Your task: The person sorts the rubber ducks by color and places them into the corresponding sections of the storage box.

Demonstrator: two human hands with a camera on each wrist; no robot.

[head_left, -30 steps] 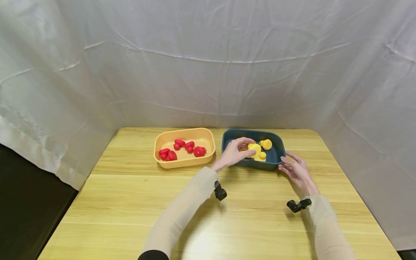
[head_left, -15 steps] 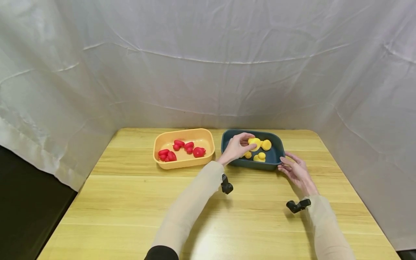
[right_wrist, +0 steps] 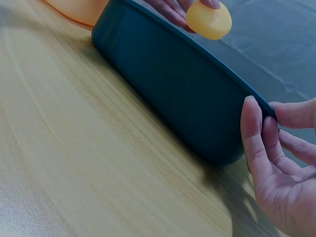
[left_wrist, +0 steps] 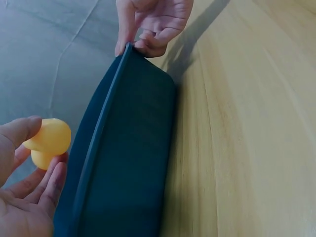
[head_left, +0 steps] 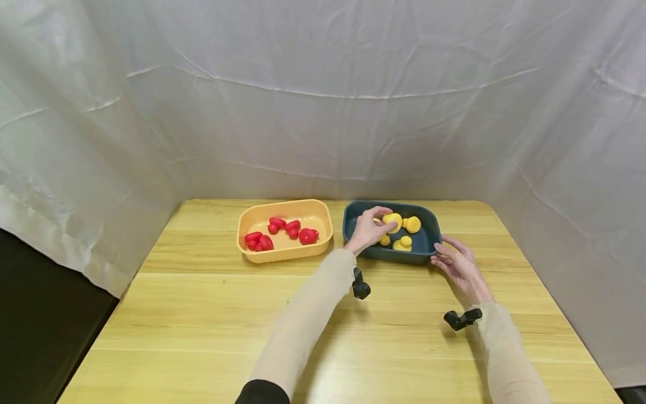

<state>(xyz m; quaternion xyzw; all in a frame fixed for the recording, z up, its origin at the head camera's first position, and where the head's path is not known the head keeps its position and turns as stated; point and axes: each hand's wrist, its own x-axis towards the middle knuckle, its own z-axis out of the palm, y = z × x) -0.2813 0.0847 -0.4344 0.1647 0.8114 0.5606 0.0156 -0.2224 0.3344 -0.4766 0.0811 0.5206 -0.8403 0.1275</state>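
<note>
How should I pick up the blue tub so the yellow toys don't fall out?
Probably by the rim of the blue tub at its two short ends, one hand on each side, lifting level. The rim is a thin lip that fingers can hook, as the right hand does at the near right corner. The top is open, so tilting could spill the toys.

A wooden table (head_left: 202, 314) with pale yellow planks and a visible grain running left to right fills the lower half of the head view, its far corners rounded and a soft glare lying on the near boards. A white sheet (head_left: 323, 95), creased and hung in loose folds, closes the space behind the table and wraps round both sides, lit evenly with no hard shadows. At the lower left, below the hem of the sheet, a dark floor (head_left: 35, 331) shows beside the table's edge.
</note>
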